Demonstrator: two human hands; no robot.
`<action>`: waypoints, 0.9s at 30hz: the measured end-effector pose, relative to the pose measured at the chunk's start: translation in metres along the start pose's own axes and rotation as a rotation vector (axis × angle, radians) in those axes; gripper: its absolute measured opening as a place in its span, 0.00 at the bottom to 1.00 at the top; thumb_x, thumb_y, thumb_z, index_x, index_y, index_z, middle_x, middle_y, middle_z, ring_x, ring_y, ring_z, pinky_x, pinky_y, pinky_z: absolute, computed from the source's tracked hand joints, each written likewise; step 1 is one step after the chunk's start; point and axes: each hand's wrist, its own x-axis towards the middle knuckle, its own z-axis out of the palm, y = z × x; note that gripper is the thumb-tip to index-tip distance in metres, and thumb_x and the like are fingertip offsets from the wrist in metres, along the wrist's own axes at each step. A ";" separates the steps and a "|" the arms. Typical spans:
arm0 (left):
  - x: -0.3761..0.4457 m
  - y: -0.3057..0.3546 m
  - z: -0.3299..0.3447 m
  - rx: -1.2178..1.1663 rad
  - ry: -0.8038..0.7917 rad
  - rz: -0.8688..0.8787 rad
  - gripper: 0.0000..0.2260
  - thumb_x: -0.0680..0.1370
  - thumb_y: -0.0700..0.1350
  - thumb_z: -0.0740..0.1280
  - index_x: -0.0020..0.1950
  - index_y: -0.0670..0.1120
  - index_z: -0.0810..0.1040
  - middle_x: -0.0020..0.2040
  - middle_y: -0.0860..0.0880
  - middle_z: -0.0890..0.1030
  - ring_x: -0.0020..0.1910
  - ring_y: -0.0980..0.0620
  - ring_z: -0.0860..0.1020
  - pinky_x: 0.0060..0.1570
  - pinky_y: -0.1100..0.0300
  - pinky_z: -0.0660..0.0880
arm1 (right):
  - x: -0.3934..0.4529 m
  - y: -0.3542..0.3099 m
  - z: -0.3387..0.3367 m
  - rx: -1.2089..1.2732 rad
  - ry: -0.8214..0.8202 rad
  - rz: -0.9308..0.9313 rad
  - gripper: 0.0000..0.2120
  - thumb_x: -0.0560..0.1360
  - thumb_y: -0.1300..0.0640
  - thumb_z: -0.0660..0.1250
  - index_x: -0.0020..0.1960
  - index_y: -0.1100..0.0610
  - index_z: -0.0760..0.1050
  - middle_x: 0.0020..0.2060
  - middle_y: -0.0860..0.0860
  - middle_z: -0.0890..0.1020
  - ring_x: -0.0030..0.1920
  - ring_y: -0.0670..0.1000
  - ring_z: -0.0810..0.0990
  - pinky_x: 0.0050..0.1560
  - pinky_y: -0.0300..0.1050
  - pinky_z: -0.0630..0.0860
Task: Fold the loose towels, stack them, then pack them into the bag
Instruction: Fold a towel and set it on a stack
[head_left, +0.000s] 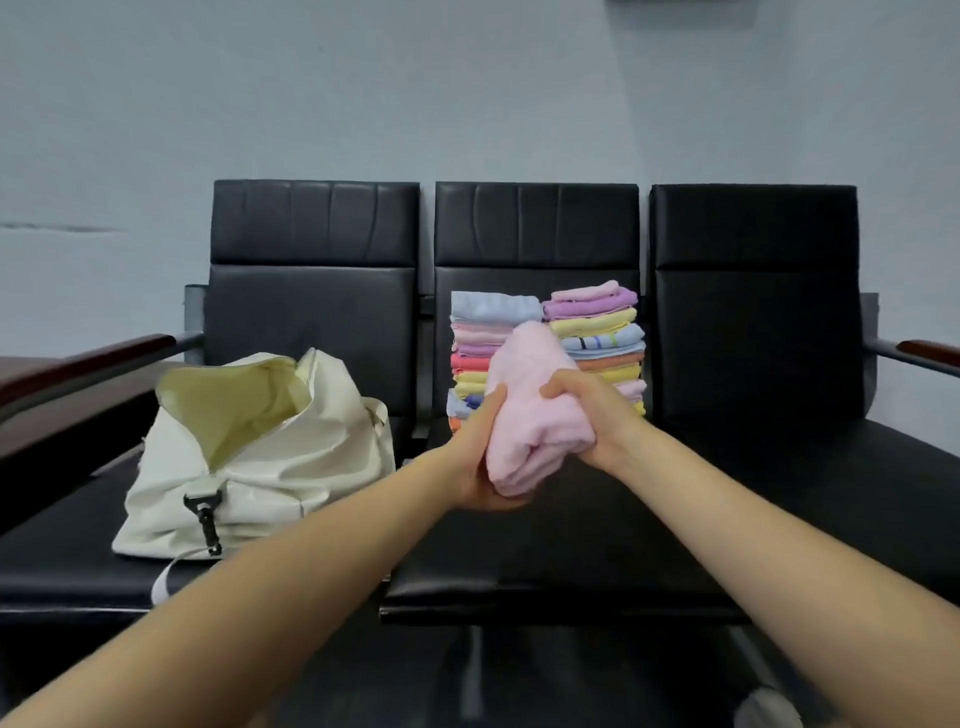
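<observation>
Here, pink towel (535, 410) clamped between both hands' curled fingers (558, 387), left hand (480, 457) beneath, right hand (592, 415) beside.

The bag (249, 452) is sitting at nine o'clock of the towel stacks (545, 353), both on the bench (779, 467).

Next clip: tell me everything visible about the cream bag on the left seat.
The cream bag sits slumped on the left black seat, beside the towel stacks on the middle seat. It looks like soft, slightly glossy fabric, creased all over. Its top gapes open, showing a pale yellowish lining; no towel is visible inside. A black clip hangs at its front end, and a white strap loops off the seat edge. Neither hand touches it.
</observation>
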 end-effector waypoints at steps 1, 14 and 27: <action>0.001 0.006 -0.002 -0.142 0.028 -0.014 0.23 0.76 0.61 0.66 0.59 0.43 0.77 0.48 0.42 0.84 0.41 0.47 0.85 0.46 0.53 0.79 | 0.001 -0.010 0.002 0.000 -0.011 -0.024 0.04 0.72 0.65 0.64 0.46 0.62 0.74 0.43 0.58 0.78 0.47 0.57 0.77 0.50 0.49 0.74; 0.119 0.095 -0.055 -0.422 0.428 0.448 0.05 0.81 0.41 0.62 0.48 0.40 0.70 0.57 0.38 0.75 0.53 0.47 0.75 0.67 0.48 0.70 | 0.115 -0.010 0.027 0.321 -0.035 0.260 0.20 0.76 0.43 0.66 0.59 0.58 0.76 0.53 0.61 0.83 0.52 0.61 0.82 0.45 0.54 0.80; 0.291 0.206 -0.099 0.014 0.649 0.718 0.36 0.75 0.39 0.67 0.79 0.54 0.55 0.64 0.51 0.71 0.52 0.54 0.76 0.49 0.63 0.76 | 0.360 -0.084 -0.018 -0.356 0.192 -0.027 0.31 0.67 0.49 0.72 0.65 0.60 0.70 0.56 0.58 0.79 0.53 0.58 0.80 0.50 0.50 0.78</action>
